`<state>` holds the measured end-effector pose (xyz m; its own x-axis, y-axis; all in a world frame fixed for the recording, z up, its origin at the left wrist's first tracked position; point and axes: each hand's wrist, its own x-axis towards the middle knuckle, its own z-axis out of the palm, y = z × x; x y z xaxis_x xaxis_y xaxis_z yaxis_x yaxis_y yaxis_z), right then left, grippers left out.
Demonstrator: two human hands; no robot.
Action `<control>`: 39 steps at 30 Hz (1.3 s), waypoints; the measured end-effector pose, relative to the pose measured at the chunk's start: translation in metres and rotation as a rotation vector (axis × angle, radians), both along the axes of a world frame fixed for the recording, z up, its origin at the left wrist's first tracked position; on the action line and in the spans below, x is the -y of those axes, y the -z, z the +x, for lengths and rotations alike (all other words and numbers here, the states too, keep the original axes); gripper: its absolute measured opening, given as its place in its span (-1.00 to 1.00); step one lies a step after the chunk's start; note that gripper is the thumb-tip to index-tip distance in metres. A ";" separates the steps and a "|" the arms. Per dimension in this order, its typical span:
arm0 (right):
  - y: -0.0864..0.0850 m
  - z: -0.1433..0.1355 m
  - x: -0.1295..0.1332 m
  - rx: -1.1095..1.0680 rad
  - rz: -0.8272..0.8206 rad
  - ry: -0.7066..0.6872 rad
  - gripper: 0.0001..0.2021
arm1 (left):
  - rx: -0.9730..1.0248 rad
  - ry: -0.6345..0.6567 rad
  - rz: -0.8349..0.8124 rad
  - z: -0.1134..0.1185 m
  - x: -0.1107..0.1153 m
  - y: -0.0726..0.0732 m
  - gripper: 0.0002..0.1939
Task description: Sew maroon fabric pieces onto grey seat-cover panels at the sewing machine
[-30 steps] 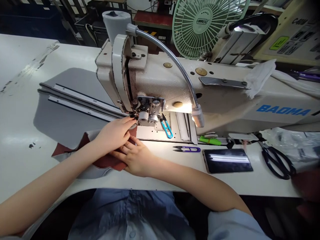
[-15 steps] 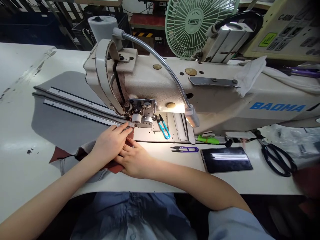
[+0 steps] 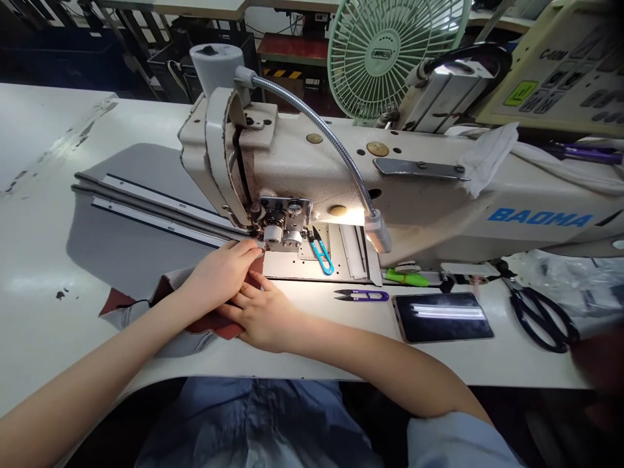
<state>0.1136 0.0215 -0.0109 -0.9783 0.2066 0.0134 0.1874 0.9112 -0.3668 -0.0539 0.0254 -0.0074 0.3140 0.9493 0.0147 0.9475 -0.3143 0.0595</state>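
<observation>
At the sewing machine's needle area [image 3: 277,227], my left hand [image 3: 221,273] is closed, its fingertips together on the edge of the fabric beside the presser foot. My right hand [image 3: 266,315] lies flat just below it, fingers stretched over the reddish-brown fabric [image 3: 256,265]. That fabric is bunched with grey cloth [image 3: 168,286] under my left wrist, partly hidden by both hands. A grey fabric panel [image 3: 114,250] spreads out to the left, bearing long dark and white strips [image 3: 156,220] that run toward the needle. The needle tip itself is hidden.
Blue thread snips [image 3: 322,255] lie on the machine bed, purple snips [image 3: 363,296] in front. Further right are a green-handled tool [image 3: 407,278], a phone [image 3: 443,317] and black-handled scissors [image 3: 543,318]. A lamp [image 3: 377,233] hangs by the machine arm; a green fan [image 3: 383,55] stands behind.
The fingers of my left hand have drawn in from a stretched pose and now sit together at the fabric edge. My right hand stays in place. The whole view has shifted slightly.
</observation>
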 end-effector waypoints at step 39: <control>-0.007 -0.017 -0.022 -0.088 0.022 0.218 -0.72 | -0.148 0.026 -0.157 0.005 -0.008 -0.068 -0.74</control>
<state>0.0963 0.0432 -0.0040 -0.9054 0.4116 0.1038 0.3487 0.8606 -0.3711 -0.0488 0.0338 0.0607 0.3259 0.9279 -0.1808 0.9413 -0.3364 -0.0295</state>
